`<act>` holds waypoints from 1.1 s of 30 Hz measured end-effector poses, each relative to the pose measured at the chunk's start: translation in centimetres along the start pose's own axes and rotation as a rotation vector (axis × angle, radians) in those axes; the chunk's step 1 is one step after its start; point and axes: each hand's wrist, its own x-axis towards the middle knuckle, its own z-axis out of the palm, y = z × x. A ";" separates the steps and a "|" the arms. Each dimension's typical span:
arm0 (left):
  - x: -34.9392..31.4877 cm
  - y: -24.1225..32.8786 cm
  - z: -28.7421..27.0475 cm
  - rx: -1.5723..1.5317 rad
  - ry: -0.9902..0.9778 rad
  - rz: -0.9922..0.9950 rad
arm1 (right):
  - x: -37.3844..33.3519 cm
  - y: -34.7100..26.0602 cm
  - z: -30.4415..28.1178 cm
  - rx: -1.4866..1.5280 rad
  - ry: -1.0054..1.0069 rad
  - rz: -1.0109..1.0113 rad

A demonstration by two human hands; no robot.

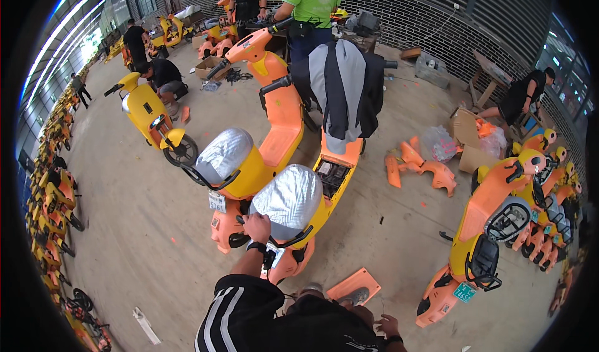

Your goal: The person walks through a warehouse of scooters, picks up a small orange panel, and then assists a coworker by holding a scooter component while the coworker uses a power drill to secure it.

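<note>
An orange-and-yellow electric scooter [317, 221] stands in front of me, its seat under a silvery cover [287, 196]. My left hand [256, 226] is closed round the black grab rail at the left rear of that seat. Ahead of the seat, an uncovered compartment [332, 176] shows dark parts inside. A black and grey jacket [343, 93] drapes over the handlebar. My right hand [388, 326] hangs low beside my leg, fingers loosely apart, and I see nothing held in it. By my shoe lies a flat orange panel [354, 284].
Close on the left stands a second scooter with a silvery seat cover [224, 155]. A yellow scooter [150, 112] is farther left, a person crouching beside it. Loose orange panels [421, 168] and a cardboard box [474, 143] lie right. More scooters [480, 227] line both sides; several people work around.
</note>
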 end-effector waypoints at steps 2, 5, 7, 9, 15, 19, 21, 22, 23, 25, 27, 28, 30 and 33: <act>0.1 0.2 -0.2 -0.043 0.021 0.010 | -2.8 -3.0 1.9 0.108 0.033 0.062; 0.3 1.0 -0.4 -0.097 0.007 0.004 | -3.7 -2.7 2.7 0.100 0.096 0.052; 0.6 1.8 -0.2 -0.112 0.031 0.021 | -3.7 -1.4 3.3 0.131 0.254 0.015; 0.5 1.3 0.4 -0.138 0.058 0.053 | -3.2 0.1 2.8 -0.135 0.338 0.015; 0.3 -0.1 -0.3 -0.149 0.001 0.056 | -6.6 -0.6 4.6 -0.328 0.753 -0.209; 0.0 0.5 -0.5 -0.116 -0.064 0.185 | -11.2 1.1 5.5 0.025 0.746 0.079; -0.1 1.2 -1.2 -0.100 -0.127 0.173 | -12.5 3.6 6.2 0.095 0.825 0.136; -0.2 0.6 -0.1 -0.124 -0.064 0.189 | -13.1 5.0 6.6 0.144 0.880 0.177; -0.1 0.3 -0.1 -0.123 -0.031 0.197 | -13.7 6.4 7.0 0.156 0.893 0.186; -0.2 0.2 0.2 -0.128 0.024 0.193 | -14.4 8.7 7.6 0.189 0.895 0.234; -0.3 0.2 -0.3 -0.121 0.000 0.201 | -15.5 8.5 8.2 0.311 0.876 0.283; -0.1 0.0 -0.2 -0.105 -0.008 0.212 | -15.9 8.3 8.2 0.423 0.842 0.322; 0.0 -0.2 -0.4 -0.100 -0.037 0.224 | -16.2 8.3 8.1 0.443 0.842 0.336; 0.2 -1.0 -0.2 -0.129 -0.051 0.232 | -16.3 7.6 7.2 0.351 0.774 0.354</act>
